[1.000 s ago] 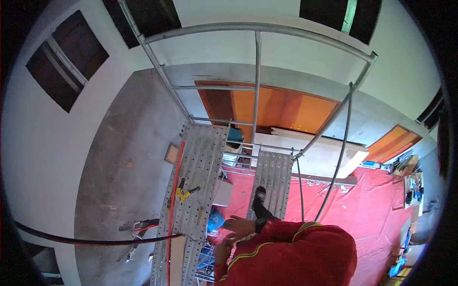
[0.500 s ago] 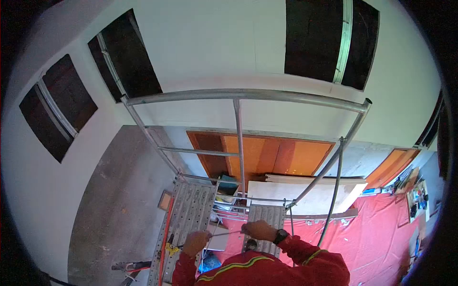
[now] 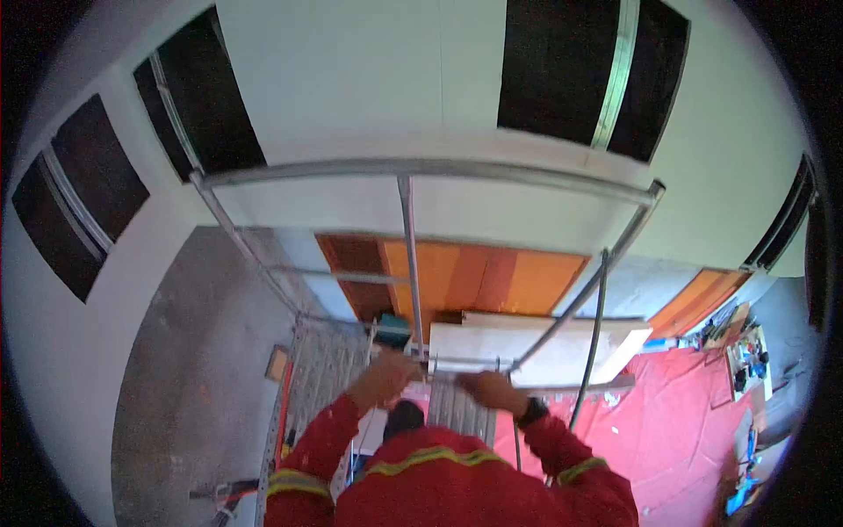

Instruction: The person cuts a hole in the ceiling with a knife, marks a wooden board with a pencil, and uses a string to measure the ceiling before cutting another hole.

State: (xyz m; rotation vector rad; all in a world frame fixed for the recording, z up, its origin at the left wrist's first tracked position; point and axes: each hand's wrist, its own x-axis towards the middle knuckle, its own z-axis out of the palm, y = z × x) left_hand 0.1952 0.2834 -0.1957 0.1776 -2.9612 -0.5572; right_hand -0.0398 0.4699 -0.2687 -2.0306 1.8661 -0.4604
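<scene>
My left hand (image 3: 386, 378) is raised in front of my chest, with its fingers curled and blurred by motion. My right hand (image 3: 488, 389), with a dark watch (image 3: 534, 409) at the wrist, is closed on one end of a thin rod (image 3: 441, 378). The rod runs across toward my left hand; whether the left fingers hold it is too blurred to tell. Both hands are above perforated metal scaffold planks (image 3: 325, 364), below the scaffold frame's top rail (image 3: 430, 169).
A scaffold post (image 3: 410, 263) and a diagonal brace (image 3: 590, 342) stand ahead. Below lie stacked white boards (image 3: 536, 347) and a pink floor sheet (image 3: 667, 422). A white wall (image 3: 351, 79) with dark openings rises beyond. Tools (image 3: 230, 492) lie at lower left.
Both hands have moved up and forward, the left also to the right, and are nearer each other. The view has shifted, with the scaffold and wall now further left.
</scene>
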